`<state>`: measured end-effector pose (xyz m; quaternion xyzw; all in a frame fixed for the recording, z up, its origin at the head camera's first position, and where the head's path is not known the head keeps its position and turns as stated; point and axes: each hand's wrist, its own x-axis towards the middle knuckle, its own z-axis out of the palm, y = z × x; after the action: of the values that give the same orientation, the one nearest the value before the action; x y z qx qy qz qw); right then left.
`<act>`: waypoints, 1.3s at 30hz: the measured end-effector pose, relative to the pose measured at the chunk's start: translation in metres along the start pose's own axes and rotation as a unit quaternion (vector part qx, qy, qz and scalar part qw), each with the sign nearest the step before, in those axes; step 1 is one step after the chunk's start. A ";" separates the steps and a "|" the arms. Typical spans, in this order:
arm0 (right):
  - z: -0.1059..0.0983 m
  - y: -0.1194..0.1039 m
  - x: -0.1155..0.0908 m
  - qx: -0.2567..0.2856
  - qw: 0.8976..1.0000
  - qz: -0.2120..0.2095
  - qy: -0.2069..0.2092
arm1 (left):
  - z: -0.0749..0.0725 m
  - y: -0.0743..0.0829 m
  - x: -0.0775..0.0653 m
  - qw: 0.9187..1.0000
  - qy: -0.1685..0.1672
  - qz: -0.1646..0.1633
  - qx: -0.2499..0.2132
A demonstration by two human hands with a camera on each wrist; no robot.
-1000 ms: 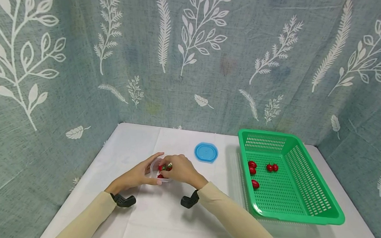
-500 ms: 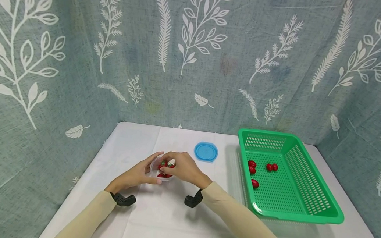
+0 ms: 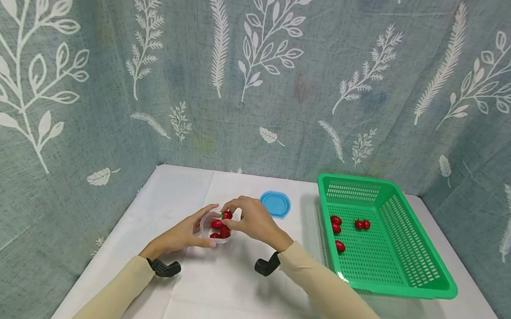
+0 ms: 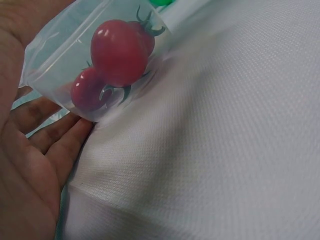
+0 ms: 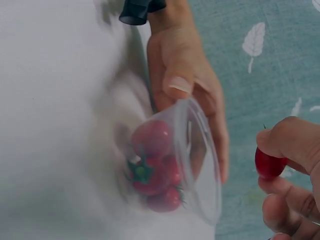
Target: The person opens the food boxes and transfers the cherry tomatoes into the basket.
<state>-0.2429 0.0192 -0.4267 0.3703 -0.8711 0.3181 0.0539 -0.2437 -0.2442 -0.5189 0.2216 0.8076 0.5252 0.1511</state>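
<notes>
A clear plastic tub (image 3: pixel 204 222) sits on the white cloth, with several cherry tomatoes (image 4: pixel 120 52) inside it, some with green stems. My left hand (image 3: pixel 184 234) grips the tub from the left, thumb on the near side and fingers around the far side. Over the tub's right rim, my right hand (image 3: pixel 254 220) pinches one red cherry tomato (image 5: pixel 269 162) between thumb and fingers. In the right wrist view this tomato is apart from the tub and the ones in it.
A green plastic basket (image 3: pixel 380 291) stands to the right, with several more cherry tomatoes (image 3: pixel 340 246) in it. Behind my right hand lies a blue lid (image 3: pixel 275 204). A patterned grey-green curtain (image 3: pixel 250 105) closes off the back and sides of the table.
My right hand has drawn back from inside the tub toward its right rim, with a tomato in its fingers. More tomatoes in the tub now show. The left hand has stayed on the tub.
</notes>
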 end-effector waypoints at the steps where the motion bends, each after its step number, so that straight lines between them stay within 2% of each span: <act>1: -0.002 0.001 0.000 -0.005 1.000 0.001 0.001 | 0.000 0.000 0.000 1.000 0.001 -0.001 0.001; 11: -0.030 0.000 -0.005 0.000 0.999 0.037 0.010 | 0.000 0.001 0.001 1.000 0.002 0.001 0.007; 18: -0.053 0.004 -0.011 -0.035 0.997 0.056 0.027 | -0.001 0.003 0.000 1.000 0.003 0.011 0.003; 31: -0.095 0.035 -0.033 -0.042 0.993 0.087 0.062 | -0.002 0.006 0.003 1.000 0.001 0.022 0.010; 39: -0.115 0.057 -0.058 -0.036 0.992 0.089 0.082 | 0.001 0.004 0.001 1.000 -0.006 0.021 0.004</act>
<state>-0.2560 0.1524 -0.3841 0.2622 -0.9040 0.3191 0.1103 -0.2434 -0.2417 -0.5154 0.2422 0.8039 0.5237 0.1444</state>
